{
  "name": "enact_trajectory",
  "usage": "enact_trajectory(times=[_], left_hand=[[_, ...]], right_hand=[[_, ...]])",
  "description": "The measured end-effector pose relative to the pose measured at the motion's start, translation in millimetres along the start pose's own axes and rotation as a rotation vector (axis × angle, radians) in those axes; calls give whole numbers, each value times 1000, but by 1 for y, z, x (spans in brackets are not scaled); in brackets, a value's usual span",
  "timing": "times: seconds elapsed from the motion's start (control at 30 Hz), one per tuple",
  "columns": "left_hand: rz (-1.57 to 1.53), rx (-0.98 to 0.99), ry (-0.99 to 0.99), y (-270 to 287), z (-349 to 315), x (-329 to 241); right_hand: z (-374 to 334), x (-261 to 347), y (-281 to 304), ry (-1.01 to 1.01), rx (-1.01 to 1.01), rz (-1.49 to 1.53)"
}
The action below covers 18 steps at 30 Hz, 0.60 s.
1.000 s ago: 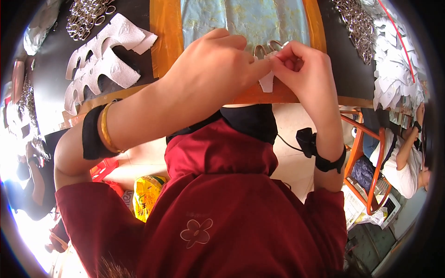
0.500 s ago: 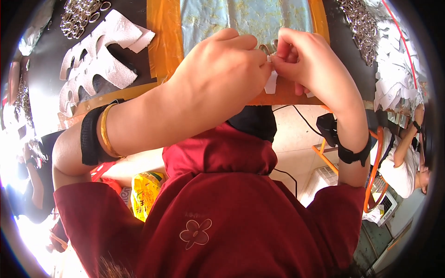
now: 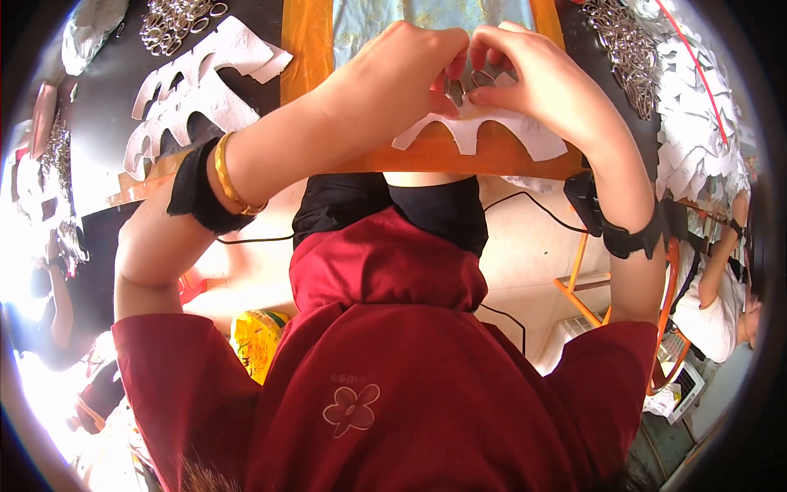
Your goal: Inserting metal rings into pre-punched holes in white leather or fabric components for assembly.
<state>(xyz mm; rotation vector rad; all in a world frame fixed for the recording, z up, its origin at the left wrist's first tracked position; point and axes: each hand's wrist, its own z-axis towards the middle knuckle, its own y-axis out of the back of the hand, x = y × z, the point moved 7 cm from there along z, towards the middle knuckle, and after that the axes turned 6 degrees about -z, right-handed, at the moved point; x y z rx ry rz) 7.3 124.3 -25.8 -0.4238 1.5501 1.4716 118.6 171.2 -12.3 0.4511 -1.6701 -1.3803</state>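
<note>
A white scalloped strip (image 3: pixel 466 135) with pointed tabs lies at the near edge of the work board, under my two hands. Small metal rings (image 3: pixel 484 79) stand at its upper edge between my fingers. My left hand (image 3: pixel 402 74) is closed, thumb and fingers pinching at a ring by the strip. Opposite it, my right hand (image 3: pixel 525 70) is curled, with thumb and forefinger around another ring. The fingers partly hide where the rings meet the strip.
Further white scalloped pieces (image 3: pixel 197 102) lie to the left, below a pile of metal rings (image 3: pixel 176 23). Another ring pile (image 3: pixel 627 49) sits at the right, beside a heap of white pieces (image 3: pixel 697 123). A blue sheet (image 3: pixel 393 15) covers the taped board. Another person (image 3: pixel 713 303) is at far right.
Both hands have shifted slightly away from me and opened up around the rings. More of the white strip now shows below them, spread flat along the board's edge.
</note>
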Motion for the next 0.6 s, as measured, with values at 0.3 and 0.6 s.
enact_trajectory(times=[0.3, 0.6], left_hand=[[162, 179, 153, -3, 7, 2], [284, 142, 159, -2, 0, 5]], right_hand=[[-2, 6, -3, 8, -2, -70], [-4, 9, -14, -159, 94, -45]])
